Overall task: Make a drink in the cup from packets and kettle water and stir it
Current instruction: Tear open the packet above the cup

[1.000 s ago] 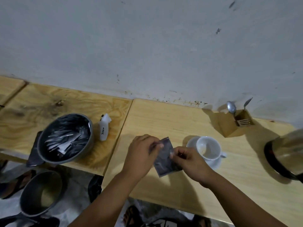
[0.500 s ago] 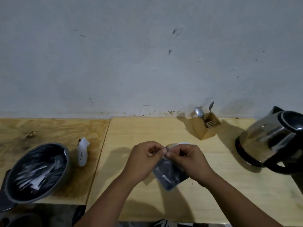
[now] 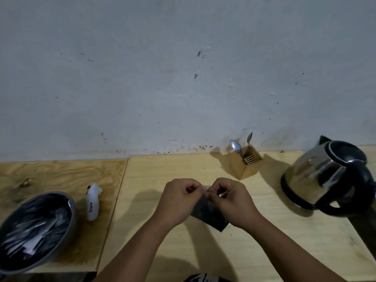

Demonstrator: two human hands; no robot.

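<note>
Your left hand [image 3: 181,202] and right hand [image 3: 232,202] have drawn together since a second ago, both now pinching the top edge of the dark, glossy square packet [image 3: 209,215] that hangs between them: you look ready to tear it. The white cup seen earlier is now hidden behind your hands. The steel kettle with black handle [image 3: 325,176] has come into view, well right of your right hand. The small white bottle [image 3: 92,202] left of your left hand bears writing too blurred to read.
</note>
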